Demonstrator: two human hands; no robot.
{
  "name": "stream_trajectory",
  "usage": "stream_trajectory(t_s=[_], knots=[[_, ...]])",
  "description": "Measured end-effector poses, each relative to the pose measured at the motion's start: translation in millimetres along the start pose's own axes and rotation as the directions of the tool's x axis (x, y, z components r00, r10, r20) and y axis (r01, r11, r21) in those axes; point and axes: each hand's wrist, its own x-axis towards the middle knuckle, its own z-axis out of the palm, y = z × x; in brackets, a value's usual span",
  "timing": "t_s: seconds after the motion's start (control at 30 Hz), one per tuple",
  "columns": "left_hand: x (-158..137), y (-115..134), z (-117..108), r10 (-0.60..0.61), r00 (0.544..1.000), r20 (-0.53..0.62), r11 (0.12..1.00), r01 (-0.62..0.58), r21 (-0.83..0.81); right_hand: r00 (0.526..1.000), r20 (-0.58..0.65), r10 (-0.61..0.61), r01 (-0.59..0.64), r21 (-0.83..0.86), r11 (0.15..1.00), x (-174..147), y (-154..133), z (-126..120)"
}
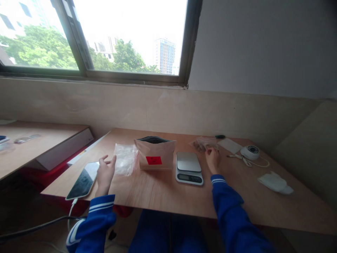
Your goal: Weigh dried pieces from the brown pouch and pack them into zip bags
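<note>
My left hand [104,173] is raised beside a phone or small tablet [83,181], its fingers apart and nothing in them. Just right of it lies a stack of clear plastic bags [124,160]. A pale stand-up pouch [142,151] with a red label gapes at the top, showing a dark inside. Next to the pouch is a digital kitchen scale [189,168] with a bare metal plate. My right hand [213,160] reaches past the scale to a clear bag of small brownish pieces [198,144]. Its fingers are curled together there; what they pinch is hidden.
Behind the bag lie a dark green-and-black object [220,136] and a white card [231,144]. A white dome camera [249,152] with its cable and a crumpled white cloth or bag [276,182] are at the right. A charging cable [71,209] hangs off the table's left front edge.
</note>
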Motion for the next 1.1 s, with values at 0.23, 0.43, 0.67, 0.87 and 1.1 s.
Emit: stream_trajectory(t_s=[0.23, 0.43, 0.67, 0.87, 1.1], knots=[[-21, 19, 26, 0.451, 0.892, 0.032, 0.844, -0.438, 0.311, 0.856, -0.432, 0.285, -0.074, 0.443, 0.893, -29, -43, -100], [-15, 10, 55, 0.158, 0.906, 0.392, 0.915, -0.283, 0.287, 0.811, -0.342, 0.474, -0.068, 0.750, 0.658, -93, -93, -168], [-92, 61, 3, 0.339, 0.921, 0.193, 0.913, -0.272, -0.304, 0.871, 0.123, 0.476, -0.329, 0.866, 0.377, -113, -121, -166], [-183, 106, 0, 0.475, 0.668, 0.573, 0.721, 0.078, -0.688, 0.881, 0.427, 0.204, -0.472, 0.820, 0.323, -126, -146, -154], [-195, 99, 12, 0.448, 0.590, 0.672, 0.713, 0.217, -0.666, 0.877, 0.476, 0.068, -0.451, 0.766, 0.457, -142, -151, -135]])
